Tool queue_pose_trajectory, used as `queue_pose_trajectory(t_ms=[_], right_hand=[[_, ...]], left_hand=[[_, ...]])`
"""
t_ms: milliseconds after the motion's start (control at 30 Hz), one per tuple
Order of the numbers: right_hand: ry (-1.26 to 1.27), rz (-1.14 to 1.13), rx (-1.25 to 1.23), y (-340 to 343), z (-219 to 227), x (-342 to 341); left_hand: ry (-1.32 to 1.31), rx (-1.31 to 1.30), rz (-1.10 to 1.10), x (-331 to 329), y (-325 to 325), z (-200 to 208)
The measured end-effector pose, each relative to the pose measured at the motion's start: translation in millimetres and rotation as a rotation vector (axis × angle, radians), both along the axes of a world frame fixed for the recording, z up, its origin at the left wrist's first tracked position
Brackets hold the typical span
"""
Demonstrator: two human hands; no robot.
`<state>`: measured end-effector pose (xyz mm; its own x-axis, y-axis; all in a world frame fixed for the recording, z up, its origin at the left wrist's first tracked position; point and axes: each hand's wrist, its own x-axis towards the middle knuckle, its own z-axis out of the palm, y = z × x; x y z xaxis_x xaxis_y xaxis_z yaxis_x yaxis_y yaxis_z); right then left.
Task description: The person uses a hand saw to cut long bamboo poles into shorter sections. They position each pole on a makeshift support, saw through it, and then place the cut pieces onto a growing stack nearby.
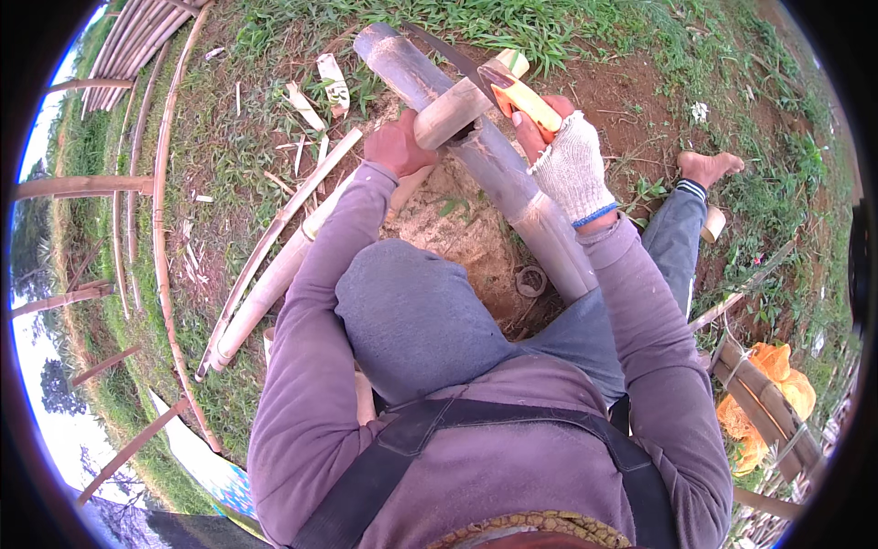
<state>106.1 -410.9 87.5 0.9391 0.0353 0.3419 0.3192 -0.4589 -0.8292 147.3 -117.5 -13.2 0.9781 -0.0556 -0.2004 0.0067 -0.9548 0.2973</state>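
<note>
A purple shirt (521, 476) foremost, the left hand (398, 146) curls its fingers on the left end of a bamboo piece (450, 114) across a pole (544, 224); the gloved right hand (569, 165) grips a saw (528, 102). Stiff, likely light, the piece is best held there.

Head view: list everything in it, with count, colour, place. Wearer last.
short bamboo piece: one, tan, across the thick pole
bladed tool: one, orange-yellow handle, dark blade, top centre
thick bamboo pole: one, greyish, slanting through centre
sawdust: one patch, tan, left of thick pole
long bamboo lengths: two, pale, left ground
offcuts: several, pale, mostly upper left
pole bundle: one, brownish, top left
bag: one, orange, right
grass: green, all around
glove: one, white, right hand
trousers: one pair, blue-grey, centre
left hand: one, bare, gripping short piece
right hand: one, gloved, gripping tool
</note>
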Motion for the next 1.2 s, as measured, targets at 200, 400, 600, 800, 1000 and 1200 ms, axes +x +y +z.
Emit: queue_pose_trajectory(t_ms=[200, 400, 600, 800, 1000, 1200], right_hand=[[-0.003, -0.010, -0.175, -12.7, 8.0, -21.6], [-0.035, 0.060, -0.391, -90.7, 36.1, -136.5], [-0.143, 0.011, -0.249, 4.0, -6.2, -7.5], [-0.082, 0.014, -0.233, -65.8, 2.2, -98.4], [-0.210, 0.072, -0.318, -69.7, -19.3, -100.6], [-0.075, 0.012, -0.156, -4.9, -4.1, -31.0]], left_hand=[[-0.012, 0.058, 0.036, -8.3, -11.9, 5.6], [0.020, 0.039, 0.031, -10.6, -5.1, 4.5], [-0.018, 0.044, 0.016, -3.9, -18.6, 1.5], [0.025, 0.051, 0.043, -8.3, -2.2, 3.5], [0.095, 0.010, 0.039, -4.1, -9.6, 6.2], [0.080, 0.015, 0.021, -4.9, -8.7, 16.3]])
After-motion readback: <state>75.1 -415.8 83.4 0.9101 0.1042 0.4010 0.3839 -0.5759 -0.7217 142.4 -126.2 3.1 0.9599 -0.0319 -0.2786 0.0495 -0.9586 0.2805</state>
